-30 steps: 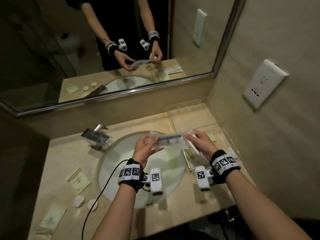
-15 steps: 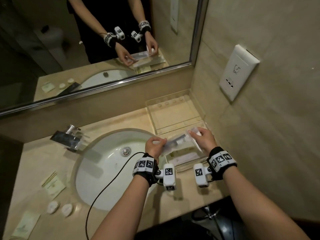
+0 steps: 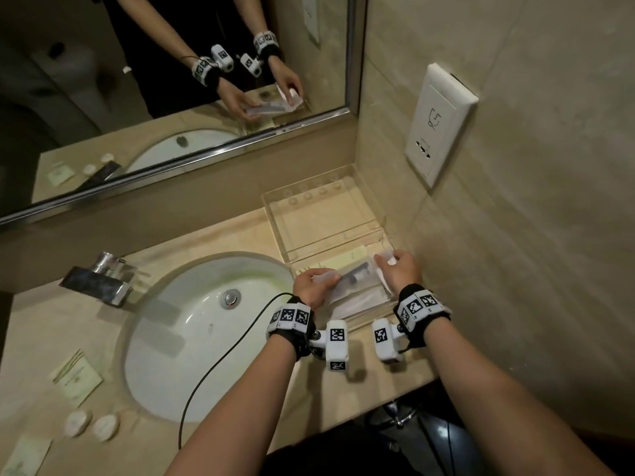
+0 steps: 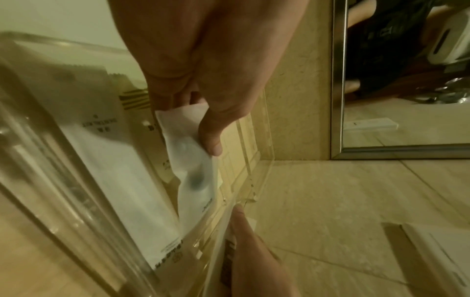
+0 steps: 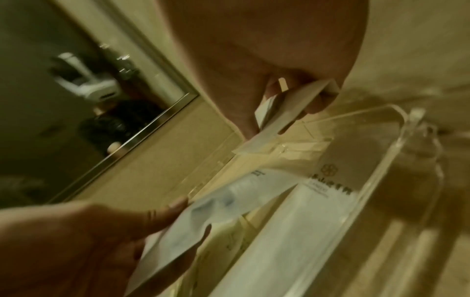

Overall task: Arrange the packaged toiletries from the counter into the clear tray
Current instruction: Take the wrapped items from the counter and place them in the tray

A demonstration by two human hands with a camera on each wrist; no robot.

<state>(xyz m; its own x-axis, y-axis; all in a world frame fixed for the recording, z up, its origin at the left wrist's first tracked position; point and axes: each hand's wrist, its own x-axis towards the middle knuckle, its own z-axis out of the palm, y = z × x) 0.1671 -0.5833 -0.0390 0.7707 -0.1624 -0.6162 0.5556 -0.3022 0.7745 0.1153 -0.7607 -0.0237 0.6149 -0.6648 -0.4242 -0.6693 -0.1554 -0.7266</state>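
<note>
Toothbrush packet [image 3: 355, 276], a limp, light, slippery film sleeve, hangs just over the clear tray's [image 3: 271, 204] near compartment. The left hand [image 3: 311, 286] pinches its left end and the right hand [image 3: 398, 271] its right end; end grips suit it best, since it would likely buckle mid-span.
</note>
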